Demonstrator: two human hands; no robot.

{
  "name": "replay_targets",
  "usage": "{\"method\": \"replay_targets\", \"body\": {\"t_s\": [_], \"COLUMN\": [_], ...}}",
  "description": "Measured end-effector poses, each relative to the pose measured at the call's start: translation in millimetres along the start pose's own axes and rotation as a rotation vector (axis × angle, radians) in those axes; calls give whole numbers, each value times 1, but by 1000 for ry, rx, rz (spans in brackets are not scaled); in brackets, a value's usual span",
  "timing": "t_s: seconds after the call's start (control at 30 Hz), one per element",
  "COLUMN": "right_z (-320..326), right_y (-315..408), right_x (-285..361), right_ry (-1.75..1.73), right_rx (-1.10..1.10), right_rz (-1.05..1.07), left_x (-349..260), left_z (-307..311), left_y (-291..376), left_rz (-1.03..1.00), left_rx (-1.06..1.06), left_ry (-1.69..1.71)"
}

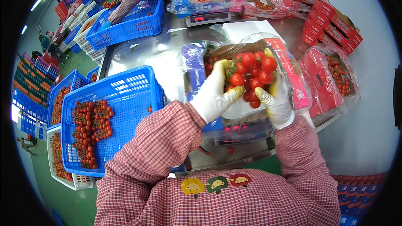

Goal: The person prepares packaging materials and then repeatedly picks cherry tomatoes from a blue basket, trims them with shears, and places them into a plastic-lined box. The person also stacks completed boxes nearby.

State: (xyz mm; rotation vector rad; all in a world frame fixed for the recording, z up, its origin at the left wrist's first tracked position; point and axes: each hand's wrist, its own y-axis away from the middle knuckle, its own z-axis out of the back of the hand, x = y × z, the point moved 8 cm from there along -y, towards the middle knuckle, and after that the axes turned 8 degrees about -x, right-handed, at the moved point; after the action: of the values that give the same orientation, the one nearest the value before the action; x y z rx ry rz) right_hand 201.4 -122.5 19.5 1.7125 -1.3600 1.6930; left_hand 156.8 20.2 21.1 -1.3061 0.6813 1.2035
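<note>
Both my hands wear white gloves with yellowed fingertips. Between them, a cluster of red cherry tomatoes [252, 69] is held above an open cardboard box [193, 66] lined with clear plastic. My left hand [216, 91] grips the cluster's left side, thumb pointing inward. On the right side, my right hand [278, 100] has its thumb at the lower tomatoes and its fingers behind them. More tomatoes lie inside the box toward its back left, partly hidden by the cluster. Beneath the box, a digital scale [238, 131] shows red digits through the plastic.
A blue plastic crate [132, 106] with tomato bunches stands at left. Across the metal table [135, 53], a co-worker's sleeved arm [128, 3] reaches over another blue crate [132, 22]. Red tomato cartons [333, 22] are stacked at right. A loose tomato [230, 150] lies near the front edge.
</note>
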Motion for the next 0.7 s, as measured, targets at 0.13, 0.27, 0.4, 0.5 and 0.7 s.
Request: {"method": "replay_targets", "body": {"t_s": [0.13, 0.27, 0.4, 0.5, 0.7], "right_z": [67, 84, 75, 73, 63], "right_y": [-17, -10, -22, -26, -23], "right_x": [-19, -74, -91, -97, -78], "right_ry": [899, 1614, 1896, 1877, 1707], "right_rx": [295, 676, 663, 659, 599], "right_rz": [-109, -225, 49, 32, -119], "left_x": [46, 77, 77, 96, 96], "left_z": [-53, -79, -93, -93, -68], "left_y": [-8, 3, -6, 5, -11], "left_rz": [78, 106, 18, 362, 348], "left_rx": [359, 635, 613, 710, 600], "left_ry": [-640, -1325, -1561, -1229, -1282]}}
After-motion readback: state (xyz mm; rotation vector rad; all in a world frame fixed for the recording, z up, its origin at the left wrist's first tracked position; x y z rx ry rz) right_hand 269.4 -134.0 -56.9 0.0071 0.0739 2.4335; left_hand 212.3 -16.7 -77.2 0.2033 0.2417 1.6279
